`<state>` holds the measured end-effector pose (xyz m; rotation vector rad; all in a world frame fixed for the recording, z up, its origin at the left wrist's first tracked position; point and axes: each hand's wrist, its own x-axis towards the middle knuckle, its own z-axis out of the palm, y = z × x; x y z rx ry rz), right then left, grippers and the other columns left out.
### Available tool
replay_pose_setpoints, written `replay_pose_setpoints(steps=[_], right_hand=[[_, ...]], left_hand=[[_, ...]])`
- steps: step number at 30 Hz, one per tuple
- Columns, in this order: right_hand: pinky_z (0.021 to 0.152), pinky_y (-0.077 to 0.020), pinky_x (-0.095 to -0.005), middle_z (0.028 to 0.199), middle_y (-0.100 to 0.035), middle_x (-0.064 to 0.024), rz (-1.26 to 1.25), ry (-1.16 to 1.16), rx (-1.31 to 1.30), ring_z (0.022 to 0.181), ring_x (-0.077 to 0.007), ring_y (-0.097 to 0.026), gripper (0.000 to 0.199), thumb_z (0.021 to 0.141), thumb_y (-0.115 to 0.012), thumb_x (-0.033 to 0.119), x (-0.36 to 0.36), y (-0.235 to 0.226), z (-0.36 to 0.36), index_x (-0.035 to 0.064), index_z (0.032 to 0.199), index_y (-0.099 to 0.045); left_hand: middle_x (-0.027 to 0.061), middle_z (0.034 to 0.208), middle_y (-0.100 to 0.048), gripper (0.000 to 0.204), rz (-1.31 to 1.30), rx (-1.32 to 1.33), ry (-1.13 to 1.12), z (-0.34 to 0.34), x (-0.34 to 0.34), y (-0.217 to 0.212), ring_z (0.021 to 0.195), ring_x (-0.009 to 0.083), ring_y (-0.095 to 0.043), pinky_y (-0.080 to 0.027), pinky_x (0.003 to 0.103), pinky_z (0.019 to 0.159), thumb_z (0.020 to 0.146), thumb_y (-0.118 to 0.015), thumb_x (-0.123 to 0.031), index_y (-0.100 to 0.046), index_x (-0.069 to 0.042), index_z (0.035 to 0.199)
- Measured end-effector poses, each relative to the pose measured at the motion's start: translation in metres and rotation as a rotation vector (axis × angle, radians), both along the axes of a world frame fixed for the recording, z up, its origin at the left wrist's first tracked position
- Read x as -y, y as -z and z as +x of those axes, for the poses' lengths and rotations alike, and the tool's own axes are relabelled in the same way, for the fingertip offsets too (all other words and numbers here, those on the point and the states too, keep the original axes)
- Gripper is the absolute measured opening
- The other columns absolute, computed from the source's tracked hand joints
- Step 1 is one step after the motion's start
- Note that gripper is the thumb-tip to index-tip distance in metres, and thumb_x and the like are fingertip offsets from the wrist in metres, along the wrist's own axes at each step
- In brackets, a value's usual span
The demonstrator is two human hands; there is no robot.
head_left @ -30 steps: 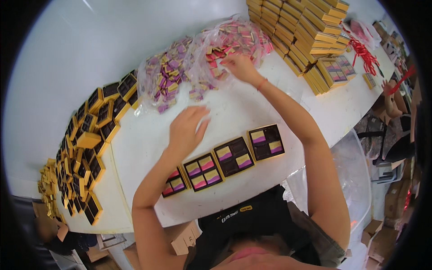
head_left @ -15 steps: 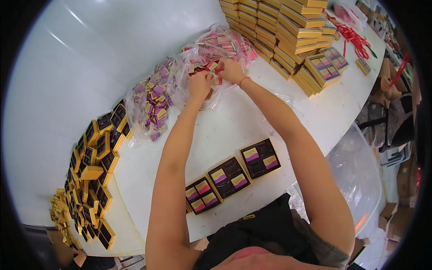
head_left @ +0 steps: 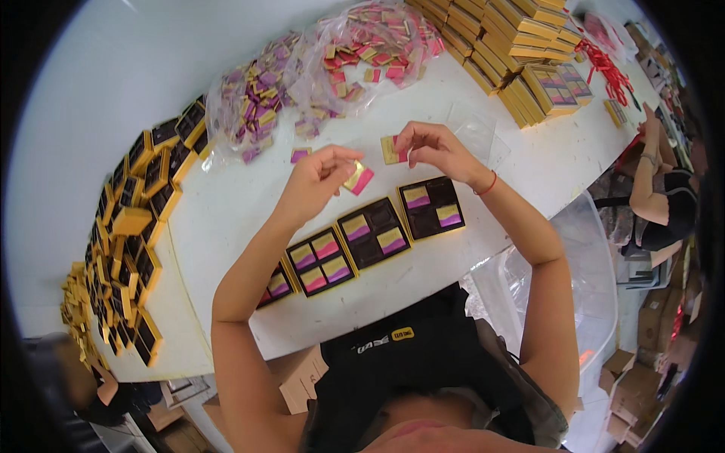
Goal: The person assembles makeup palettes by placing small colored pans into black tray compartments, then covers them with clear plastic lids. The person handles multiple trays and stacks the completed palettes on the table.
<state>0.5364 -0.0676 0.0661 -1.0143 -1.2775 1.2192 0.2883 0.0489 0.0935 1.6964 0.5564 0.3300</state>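
My left hand [head_left: 316, 181] pinches a small flat square [head_left: 359, 180] wrapped in gold and pink. Between the fingertips of my right hand [head_left: 442, 151] is a similar gold-and-pink square [head_left: 390, 149]. Both hands are just above a row of gold-edged boxes with dark four-pocket trays. The right-hand box [head_left: 429, 219] and the middle box [head_left: 374, 243] each have two gold-and-purple squares set diagonally and two bare pockets. Further left, a box [head_left: 320, 261] has all its pockets filled with pink and purple squares. Another box [head_left: 276, 288] is partly behind my left forearm.
Clear bags of purple squares [head_left: 260, 94] and pink squares [head_left: 370, 53] lie open at the back. A heap of dark-tray boxes [head_left: 140, 226] fills the left side. Gold boxes [head_left: 502, 45] are stacked back right, near red ribbons [head_left: 604, 72]. Another person's arm [head_left: 648, 174] shows at right.
Both hands have drawn back from the bag of pink squares toward the row of boxes, each bringing a square. My view has shifted somewhat.
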Motion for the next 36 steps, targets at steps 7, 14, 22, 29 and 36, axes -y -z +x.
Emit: replay_pose_setpoints(steps=[7,14,22,29,36], right_hand=[[0.069,-0.0485,-0.0262,0.085,-0.061,-0.0031,0.027,-0.088,0.468,0.076,-0.0101,-0.057,0.019,0.09,-0.063,-0.001,0.024,-0.007,-0.041,0.0048,0.104,-0.052],[0.072,-0.051,-0.0267,0.086,-0.061,-0.0042,-0.024,-0.149,0.481,0.078,-0.0106,-0.06,0.021,0.09,-0.06,-0.003,0.025,-0.005,-0.053,0.0047,0.108,-0.053],[0.072,-0.0497,-0.0257,0.087,-0.062,-0.0044,-0.031,0.038,0.178,0.079,-0.0096,-0.06,0.029,0.092,-0.062,0.002,0.034,0.023,-0.081,0.0066,0.12,-0.056],[0.086,-0.0428,-0.0345,0.103,-0.065,-0.0098,0.229,0.129,0.711,0.091,-0.0217,-0.057,0.021,0.085,-0.07,0.005,0.04,0.026,-0.08,0.0068,0.105,-0.065],[0.075,-0.0477,-0.0349,0.089,-0.061,-0.0083,0.316,0.148,0.9,0.085,-0.0245,-0.06,0.012,0.081,-0.076,0.007,0.038,0.021,-0.074,0.0075,0.092,-0.07]], left_hand=[[0.007,0.083,-0.065,0.012,0.213,-0.144,0.021,-0.044,0.068,0.033,0.07,0.0163,-0.062,-0.049,0.03,0.066,0.09,-0.065,-0.008,-0.064,-0.003,0.101],[0.0069,0.092,-0.064,0.017,0.595,-0.077,-0.005,-0.057,0.086,0.043,0.077,0.0174,-0.062,-0.05,0.028,0.065,0.084,-0.072,-0.008,-0.068,-0.006,0.1],[0.0117,0.122,-0.063,0.047,1.118,-0.044,-0.041,-0.078,0.122,0.049,0.108,0.0282,-0.06,-0.048,0.041,0.092,0.078,-0.075,-0.016,-0.064,0.0,0.121],[0.0134,0.123,-0.064,0.042,1.385,-0.143,0.017,-0.08,0.129,0.061,0.11,0.027,-0.06,-0.045,0.043,0.099,0.077,-0.062,-0.006,-0.064,0.002,0.118],[0.0131,0.123,-0.064,0.043,1.32,-0.122,0.018,-0.078,0.127,0.059,0.109,0.0252,-0.06,-0.045,0.041,0.097,0.076,-0.062,-0.006,-0.065,0.001,0.117]])
